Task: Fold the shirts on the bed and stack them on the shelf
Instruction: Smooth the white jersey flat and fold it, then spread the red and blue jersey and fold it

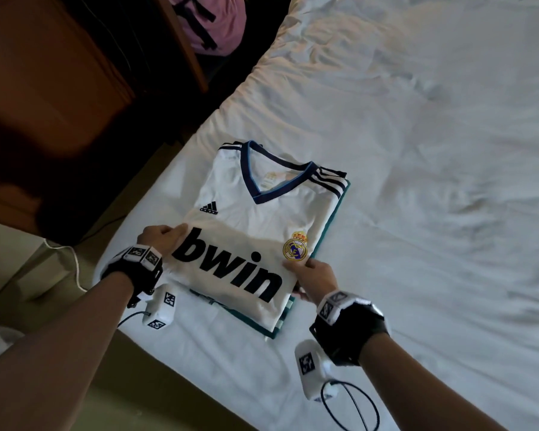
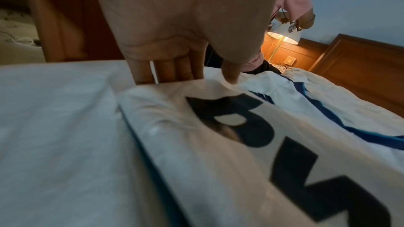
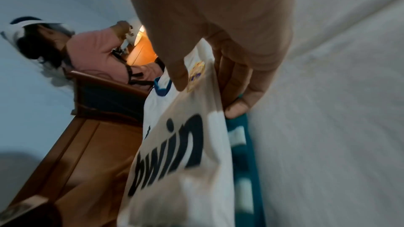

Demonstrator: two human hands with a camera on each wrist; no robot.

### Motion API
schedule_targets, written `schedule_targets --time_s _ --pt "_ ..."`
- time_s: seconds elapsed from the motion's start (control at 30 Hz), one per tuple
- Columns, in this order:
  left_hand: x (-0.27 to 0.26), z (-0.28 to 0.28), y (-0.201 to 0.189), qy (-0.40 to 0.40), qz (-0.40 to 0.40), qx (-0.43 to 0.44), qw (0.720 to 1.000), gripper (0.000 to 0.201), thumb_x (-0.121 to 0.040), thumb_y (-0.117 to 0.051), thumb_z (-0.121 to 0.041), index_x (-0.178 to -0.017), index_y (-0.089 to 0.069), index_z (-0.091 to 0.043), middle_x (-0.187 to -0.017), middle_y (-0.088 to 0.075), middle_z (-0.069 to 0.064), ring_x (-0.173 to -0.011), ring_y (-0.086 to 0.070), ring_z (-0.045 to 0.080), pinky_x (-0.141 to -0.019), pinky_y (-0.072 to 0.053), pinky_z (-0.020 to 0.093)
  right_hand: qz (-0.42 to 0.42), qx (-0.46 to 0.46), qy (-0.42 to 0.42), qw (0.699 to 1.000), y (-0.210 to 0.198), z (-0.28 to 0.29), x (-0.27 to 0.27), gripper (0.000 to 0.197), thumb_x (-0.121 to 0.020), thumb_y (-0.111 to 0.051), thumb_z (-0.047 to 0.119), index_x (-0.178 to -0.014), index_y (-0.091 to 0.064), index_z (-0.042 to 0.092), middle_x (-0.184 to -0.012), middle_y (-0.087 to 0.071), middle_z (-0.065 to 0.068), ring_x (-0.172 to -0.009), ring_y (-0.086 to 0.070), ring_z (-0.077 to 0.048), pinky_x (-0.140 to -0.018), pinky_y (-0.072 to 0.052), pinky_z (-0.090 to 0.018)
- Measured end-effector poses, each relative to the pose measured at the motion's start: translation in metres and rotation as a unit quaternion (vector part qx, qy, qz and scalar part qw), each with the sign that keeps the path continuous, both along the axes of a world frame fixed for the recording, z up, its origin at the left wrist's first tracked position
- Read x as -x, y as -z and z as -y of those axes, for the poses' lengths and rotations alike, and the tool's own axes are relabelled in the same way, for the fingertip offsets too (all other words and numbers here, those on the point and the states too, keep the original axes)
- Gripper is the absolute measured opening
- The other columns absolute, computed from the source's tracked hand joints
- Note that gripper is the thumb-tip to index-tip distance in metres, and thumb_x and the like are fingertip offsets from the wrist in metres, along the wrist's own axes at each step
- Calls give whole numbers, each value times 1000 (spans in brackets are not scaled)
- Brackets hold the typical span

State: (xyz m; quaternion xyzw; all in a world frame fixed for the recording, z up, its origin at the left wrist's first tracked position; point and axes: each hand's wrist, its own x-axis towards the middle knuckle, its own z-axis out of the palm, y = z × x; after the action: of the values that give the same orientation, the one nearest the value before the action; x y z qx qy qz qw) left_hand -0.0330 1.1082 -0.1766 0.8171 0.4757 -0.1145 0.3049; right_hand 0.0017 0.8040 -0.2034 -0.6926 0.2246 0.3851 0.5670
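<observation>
Both hands grip the folded white shirt [image 1: 255,231] at lower centre. Left hand [image 1: 161,239] pinches one edge, right hand [image 1: 316,275] the other, on the bed [image 1: 417,150].

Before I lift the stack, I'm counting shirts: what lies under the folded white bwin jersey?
A folded teal garment lies under the white bwin jersey, its edges showing along the right side and near end. Whether more shirts lie between them is covered.

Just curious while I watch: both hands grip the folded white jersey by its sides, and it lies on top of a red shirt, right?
Nearly. The shirt beneath is teal, not red; the right wrist view shows it clearly. The rest holds: the left hand and right hand grip the folded white jersey by its sides.
</observation>
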Motion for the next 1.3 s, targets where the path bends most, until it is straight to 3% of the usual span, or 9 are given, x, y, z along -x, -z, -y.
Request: schedule_targets --time_s 0.1,0.23,0.37,0.43,0.5,0.77,1.13,1.2,1.3 --pt "16 -8 1 -36 -13 43 998 39 -77 -76 -47 -76 -66 -10 -80 -62 9 -81 -58 29 -71 -49 32 -5 -2 -77 997 -2 -1 35 15 -73 -81 23 -77 -70 14 -76 -73 -8 -58 -67 -20 -59 -59 -34" --pt "29 -13 0 -98 65 88 989 16 -79 -77 -10 -90 -67 -8 -100 -62 11 -94 -58 33 -81 -55 43 7 -2 -86 996 -4 -5 70 13 -77 -75 6 -72 -67 14 -73 -70 -11 -52 -65 -20 -58 -60 -35" --pt "43 -14 3 -97 64 38 993 23 -72 -81 -26 -90 -74 -15 -103 -71 16 -92 -67 33 -88 -55 46 -37 -50 -77 995 -6 -3 78 15 -84 -64 -4 -77 -63 9 -79 -67 -17 -51 -63 -23 -53 -58 -32" --pt "40 0 0 -63 0 -53 997 31 -80 -74 -25 -108 -73 -12 -112 -69 17 -102 -65 35 -97 -51 42 -36 -48 -95 994 -11 10 75 14 -83 -64 0 -74 -65 11 -76 -66 -17 -56 -63 -24 -60 -59 -35" --pt "27 33 -11 -35 9 -125 991 35 -83 -71 -19 -116 -68 -9 -120 -65 18 -112 -59 37 -100 -47 41 -14 -34 -97 995 -20 34 66 15 -84 -65 5 -72 -64 14 -75 -67 -14 -56 -61 -20 -51 -54 -28" --pt "-83 321 -59 186 143 16 972 13 -81 -67 -16 -93 -74 -16 -101 -72 6 -99 -65 26 -86 -47 26 66 -7 -1 998 -73 214 -6 14 -86 -63 7 -78 -65 19 -75 -71 -3 -57 -64 -15 -48 -48 -22" --pt "-121 794 -106 451 129 132 873 8 -82 -71 -16 -89 -76 -14 -87 -70 4 -95 -64 23 -88 -45 26 149 110 184 965 -133 631 12 14 -81 -62 8 -85 -67 20 -86 -72 -9 -69 -67 -18 -51 -49 -19" --pt "-111 866 -106 486 122 137 854 9 -82 -72 -15 -90 -76 -12 -87 -71 6 -95 -65 24 -87 -44 25 148 155 207 955 -127 703 32 16 -81 -63 10 -91 -71 19 -89 -73 -10 -76 -70 -21 -58 -51 -20" --pt "-92 964 -99 541 117 151 819 10 -83 -71 -17 -89 -76 -11 -89 -73 7 -93 -66 25 -82 -45 25 140 264 216 930 -116 801 68 24 -82 -63 15 -104 -72 18 -107 -70 -7 -101 -65 -25 -86 -50 -27"
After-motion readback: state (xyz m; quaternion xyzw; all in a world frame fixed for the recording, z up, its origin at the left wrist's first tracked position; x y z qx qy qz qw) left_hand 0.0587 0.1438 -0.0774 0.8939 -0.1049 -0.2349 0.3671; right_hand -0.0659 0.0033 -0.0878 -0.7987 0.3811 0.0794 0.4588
